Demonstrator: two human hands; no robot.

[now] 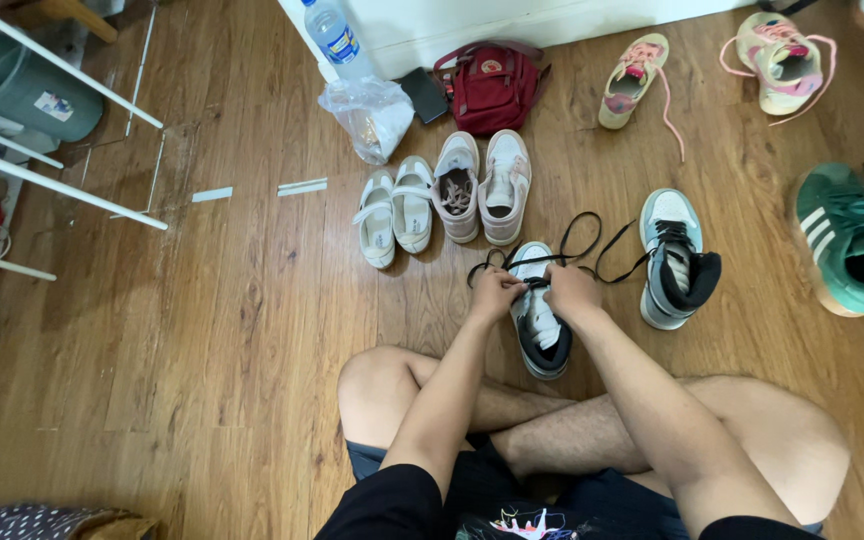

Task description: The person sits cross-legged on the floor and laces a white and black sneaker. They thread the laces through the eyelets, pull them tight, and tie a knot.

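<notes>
Wooden plank floor (202,330) carries a grey-and-white high-top sneaker (540,320); left hand (495,293) and right hand (572,290) each pinch its black lace (577,240), mid-lacing; tightening seems next.

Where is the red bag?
In the head view, the red bag sits at the top middle of the floor, against the white wall, between a dark phone and a pink-laced shoe.

At frame centre a grey, white and black sneaker (540,318) with black laces (562,245); upper centre, a dark red backpack (493,87); far right, green shoes with white stripes (849,240); brown wooden floor (202,330).
</notes>
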